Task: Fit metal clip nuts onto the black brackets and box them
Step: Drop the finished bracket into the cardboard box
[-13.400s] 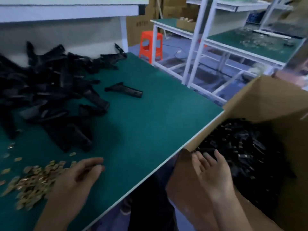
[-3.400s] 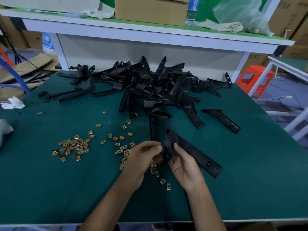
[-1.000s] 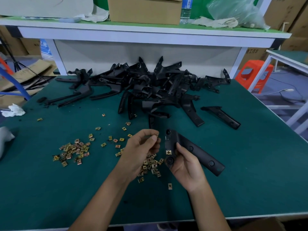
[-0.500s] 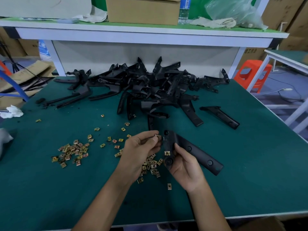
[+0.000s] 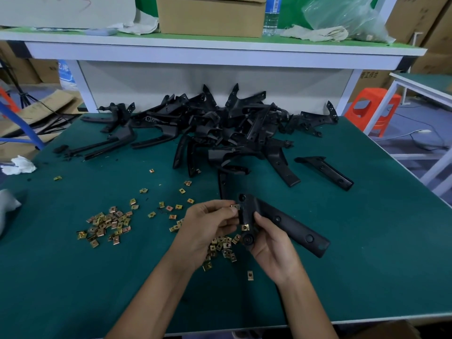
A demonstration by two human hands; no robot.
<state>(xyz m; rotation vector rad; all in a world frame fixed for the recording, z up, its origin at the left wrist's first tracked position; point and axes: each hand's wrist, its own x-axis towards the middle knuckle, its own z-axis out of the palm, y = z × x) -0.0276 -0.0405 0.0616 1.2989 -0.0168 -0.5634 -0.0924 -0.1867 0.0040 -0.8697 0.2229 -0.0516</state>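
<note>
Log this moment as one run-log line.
step: assembly | right hand: holds black bracket | left hand: pinches clip nut at its edge | fitted nut: one showing

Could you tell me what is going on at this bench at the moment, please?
A person is fitting clip nuts at the green table. The right hand holds a black bracket by its wide end, while the left hand pinches a clip nut against that end's edge. Another nut already sits on the bracket lower down. Loose nuts lie scattered on the table, and a heap of brackets waits at the back.
</note>
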